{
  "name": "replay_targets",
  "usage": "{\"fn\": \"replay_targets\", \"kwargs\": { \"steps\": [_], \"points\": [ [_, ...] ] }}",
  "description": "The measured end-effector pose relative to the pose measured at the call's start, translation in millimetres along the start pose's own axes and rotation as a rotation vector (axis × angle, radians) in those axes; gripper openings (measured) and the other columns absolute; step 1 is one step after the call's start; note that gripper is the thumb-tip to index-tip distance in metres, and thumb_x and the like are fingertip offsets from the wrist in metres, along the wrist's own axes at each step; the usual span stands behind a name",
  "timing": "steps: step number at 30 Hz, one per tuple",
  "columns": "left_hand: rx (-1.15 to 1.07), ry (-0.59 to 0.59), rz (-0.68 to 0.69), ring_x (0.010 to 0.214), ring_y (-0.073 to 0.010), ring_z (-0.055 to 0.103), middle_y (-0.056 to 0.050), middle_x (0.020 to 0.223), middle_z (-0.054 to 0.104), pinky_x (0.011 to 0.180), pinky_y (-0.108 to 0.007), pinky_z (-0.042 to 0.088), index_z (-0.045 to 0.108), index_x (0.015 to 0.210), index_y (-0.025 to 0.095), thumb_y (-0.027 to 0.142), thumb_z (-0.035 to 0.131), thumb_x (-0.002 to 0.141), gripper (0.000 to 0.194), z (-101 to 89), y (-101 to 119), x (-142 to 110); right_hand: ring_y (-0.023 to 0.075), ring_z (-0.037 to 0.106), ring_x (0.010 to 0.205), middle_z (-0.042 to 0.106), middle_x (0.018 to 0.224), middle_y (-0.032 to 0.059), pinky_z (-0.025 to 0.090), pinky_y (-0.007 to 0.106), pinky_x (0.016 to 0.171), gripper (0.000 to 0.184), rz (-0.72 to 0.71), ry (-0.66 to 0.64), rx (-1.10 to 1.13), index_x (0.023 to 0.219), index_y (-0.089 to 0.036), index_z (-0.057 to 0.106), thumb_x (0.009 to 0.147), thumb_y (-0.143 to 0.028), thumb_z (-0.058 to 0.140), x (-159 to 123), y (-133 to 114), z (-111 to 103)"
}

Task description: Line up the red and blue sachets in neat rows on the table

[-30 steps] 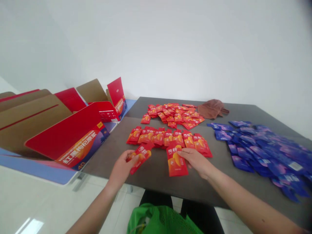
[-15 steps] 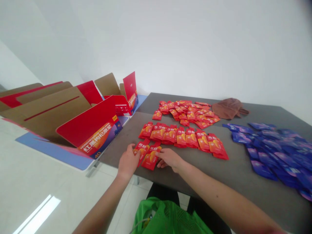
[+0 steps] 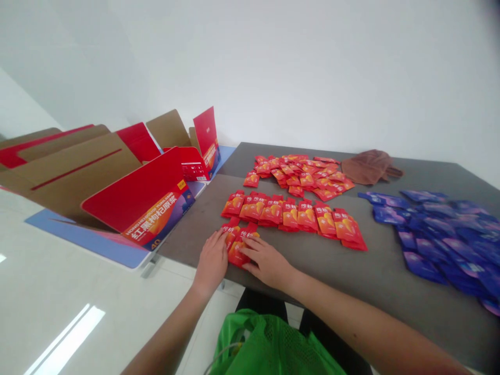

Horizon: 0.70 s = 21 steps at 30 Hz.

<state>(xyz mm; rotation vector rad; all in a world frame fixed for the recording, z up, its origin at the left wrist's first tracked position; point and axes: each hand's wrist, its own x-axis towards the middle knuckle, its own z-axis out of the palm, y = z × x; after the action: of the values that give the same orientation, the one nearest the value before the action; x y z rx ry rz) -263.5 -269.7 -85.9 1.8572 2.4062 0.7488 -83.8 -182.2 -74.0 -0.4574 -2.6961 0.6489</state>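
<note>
Two red foil sachets (image 3: 237, 254) lie close together near the front edge of the grey tabletop (image 3: 187, 245). The left hand (image 3: 211, 264) and right hand (image 3: 266, 263) rest open and flat on them, without gripping. A row of red sachets (image 3: 289, 216) lies just beyond, then a loose red heap (image 3: 297, 174). Blue sachets (image 3: 441, 245) spread rightward; opened red cartons (image 3: 136, 203) stand left.

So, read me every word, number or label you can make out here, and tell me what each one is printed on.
"红黑枸杞原浆" on the red carton panel
"HONG HEI GOU QI YUAN JIANG" just above it, same panel
"40" at that panel's lower end
"纯耕" on the red sachets
Too small to read: the yellow tag on the carton and the print on the blue sachets
</note>
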Motion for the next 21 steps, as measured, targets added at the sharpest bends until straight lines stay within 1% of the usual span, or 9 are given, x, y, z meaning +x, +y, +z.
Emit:
{"fn": "replay_targets", "kwargs": {
  "steps": [3, 5, 7, 9, 12, 14, 16, 18, 21],
  "points": [
    [0.016, 0.038, 0.006, 0.130, -0.0260, 0.051, -0.017, 0.135, 0.058, 0.111, -0.046, 0.038, 0.058, 0.125, 0.011, 0.018, 0.033, 0.094, 0.040, -0.7, 5.2, 2.0, 0.0272, 0.047, 0.132, 0.055, 0.140, 0.0136, 0.035, 0.046, 0.113, 0.043, -0.003, 0.042, 0.049, 0.127, -0.017, 0.062, 0.089, -0.038, 0.062, -5.0, -0.7, -7.4],
    [0.042, 0.073, -0.010, 0.128, -0.0288, 0.052, -0.017, 0.136, 0.057, 0.109, -0.051, 0.038, 0.058, 0.124, 0.014, 0.023, 0.038, 0.094, 0.038, -9.9, 10.0, 6.0, 0.0273, 0.048, 0.131, 0.055, 0.139, 0.0127, 0.035, 0.047, 0.112, 0.045, -0.016, 0.092, 0.053, 0.128, -0.019, 0.060, 0.089, -0.041, 0.062, -13.0, -2.6, -17.8],
    [0.045, 0.114, -0.009, 0.129, -0.0311, 0.051, -0.018, 0.139, 0.054, 0.109, -0.054, 0.037, 0.056, 0.127, 0.016, 0.029, 0.042, 0.093, 0.039, -25.0, 16.5, 15.6, 0.0269, 0.049, 0.128, 0.056, 0.139, 0.0120, 0.037, 0.047, 0.109, 0.047, -0.021, 0.150, 0.033, 0.130, -0.021, 0.058, 0.089, -0.042, 0.062, -23.0, -0.1, -32.5],
    [-0.017, 0.142, 0.022, 0.132, -0.0301, 0.047, -0.017, 0.142, 0.051, 0.112, -0.051, 0.034, 0.052, 0.132, 0.016, 0.030, 0.043, 0.093, 0.042, -41.6, 24.8, 33.5, 0.0263, 0.052, 0.125, 0.057, 0.137, 0.0119, 0.040, 0.047, 0.106, 0.045, 0.008, 0.230, -0.002, 0.130, -0.022, 0.057, 0.090, -0.042, 0.060, -32.7, 12.2, -52.0],
    [-0.247, 0.120, 0.047, 0.134, -0.0266, 0.045, -0.014, 0.143, 0.050, 0.115, -0.045, 0.030, 0.051, 0.134, 0.016, 0.026, 0.048, 0.091, 0.045, -57.6, 41.7, 78.4, 0.0275, 0.053, 0.123, 0.060, 0.132, 0.0131, 0.040, 0.047, 0.105, 0.038, 0.151, 0.396, -0.060, 0.124, -0.021, 0.061, 0.090, -0.039, 0.059, -42.3, 54.0, -92.0],
    [-0.514, 0.035, -0.080, 0.129, -0.0247, 0.049, -0.012, 0.141, 0.051, 0.115, -0.041, 0.030, 0.053, 0.131, 0.018, 0.022, 0.055, 0.086, 0.045, -56.9, 55.5, 118.4, 0.0276, 0.055, 0.120, 0.062, 0.127, 0.0130, 0.040, 0.047, 0.105, 0.035, 0.297, 0.487, -0.061, 0.120, -0.020, 0.064, 0.090, -0.038, 0.057, -44.1, 92.6, -123.0],
    [-0.846, -0.144, -0.383, 0.124, -0.0218, 0.054, -0.007, 0.136, 0.055, 0.111, -0.036, 0.035, 0.055, 0.125, 0.022, 0.018, 0.061, 0.083, 0.043, -46.8, 69.6, 162.2, 0.0269, 0.055, 0.119, 0.063, 0.126, 0.0123, 0.039, 0.045, 0.106, 0.037, 0.523, 0.565, -0.049, 0.119, -0.020, 0.063, 0.089, -0.040, 0.057, -42.0, 132.4, -151.4],
    [-0.921, -0.281, -0.519, 0.110, -0.0238, 0.063, -0.011, 0.119, 0.064, 0.099, -0.038, 0.048, 0.058, 0.115, 0.019, 0.022, 0.065, 0.082, 0.034, -29.7, 82.3, 205.1, 0.0275, 0.056, 0.119, 0.062, 0.125, 0.0148, 0.039, 0.044, 0.104, 0.039, 0.622, 0.574, -0.044, 0.120, -0.016, 0.062, 0.091, -0.039, 0.052, -35.9, 167.6, -172.1],
    [-0.930, -0.430, -0.673, 0.092, -0.0259, 0.068, -0.017, 0.107, 0.066, 0.081, -0.042, 0.056, 0.059, 0.103, 0.014, 0.028, 0.069, 0.081, 0.028, 2.2, 97.7, 259.8, 0.0271, 0.060, 0.114, 0.066, 0.121, 0.0159, 0.043, 0.041, 0.100, 0.039, 0.706, 0.512, -0.013, 0.119, -0.013, 0.063, 0.091, -0.038, 0.053, -19.7, 206.4, -184.6]
  ]
}}
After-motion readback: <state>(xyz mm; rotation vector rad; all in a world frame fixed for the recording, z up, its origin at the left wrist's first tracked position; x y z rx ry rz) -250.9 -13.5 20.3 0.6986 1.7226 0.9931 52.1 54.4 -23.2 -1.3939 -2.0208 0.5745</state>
